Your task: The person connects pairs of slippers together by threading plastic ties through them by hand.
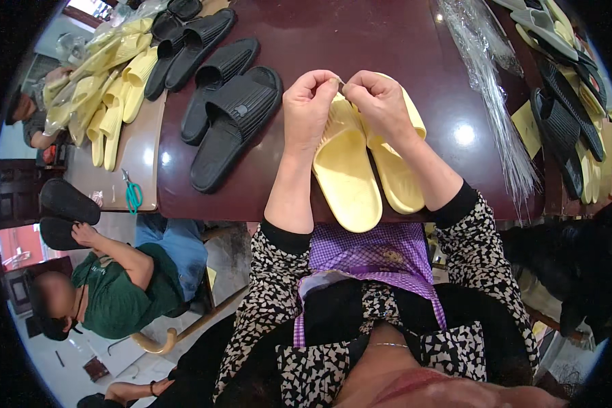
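Observation:
My left hand [311, 112] and my right hand [382, 109] are side by side with their fingers pinched. Their fingertips meet above the far end of a pair of yellow slide slippers. A thin sliver shows between them, too small to name. Below the hands, the left yellow slipper [350, 187] lies with its open heel toward me, slightly over the table's edge. Beside it rests the right yellow slipper [402, 182], partly hidden by my right hand and wrist. To the left lies a pair of black ribbed slippers, the nearer black slipper [234, 129] close to my left forearm.
Bundled thin clear strips [500, 129] lie to the right on the dark red table [381, 30]. Piled slippers [568, 115] fill the far right. At left are bagged yellow slippers [92, 95] and teal-handled scissors [133, 196]. A co-worker in green [126, 289] holds black soles.

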Action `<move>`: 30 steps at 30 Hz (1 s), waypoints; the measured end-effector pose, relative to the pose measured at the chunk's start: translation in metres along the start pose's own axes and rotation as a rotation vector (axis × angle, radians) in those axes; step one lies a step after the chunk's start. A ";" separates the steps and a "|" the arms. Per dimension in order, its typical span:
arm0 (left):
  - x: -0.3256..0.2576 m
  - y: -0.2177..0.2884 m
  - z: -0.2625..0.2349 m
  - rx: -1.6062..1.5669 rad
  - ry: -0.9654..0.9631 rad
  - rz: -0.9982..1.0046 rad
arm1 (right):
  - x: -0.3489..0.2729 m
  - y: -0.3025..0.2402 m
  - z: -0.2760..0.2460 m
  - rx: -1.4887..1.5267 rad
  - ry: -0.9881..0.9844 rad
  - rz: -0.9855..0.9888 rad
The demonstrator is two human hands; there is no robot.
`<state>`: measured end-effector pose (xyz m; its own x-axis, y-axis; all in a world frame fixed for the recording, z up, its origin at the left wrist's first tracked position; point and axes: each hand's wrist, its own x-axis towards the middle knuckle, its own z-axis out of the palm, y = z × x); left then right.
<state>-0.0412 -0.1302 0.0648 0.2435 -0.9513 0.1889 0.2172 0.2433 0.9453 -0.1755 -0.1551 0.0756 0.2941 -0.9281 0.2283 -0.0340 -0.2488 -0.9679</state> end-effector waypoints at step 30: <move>0.005 -0.004 -0.017 -0.383 -0.196 -0.294 | 0.000 0.006 -0.002 0.094 -0.151 -0.065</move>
<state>-0.0247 -0.1325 0.0577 -0.0535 -0.9985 0.0106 0.5893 -0.0230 0.8076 -0.1770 -0.1574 0.0704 0.4329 -0.8570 0.2794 0.0767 -0.2738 -0.9587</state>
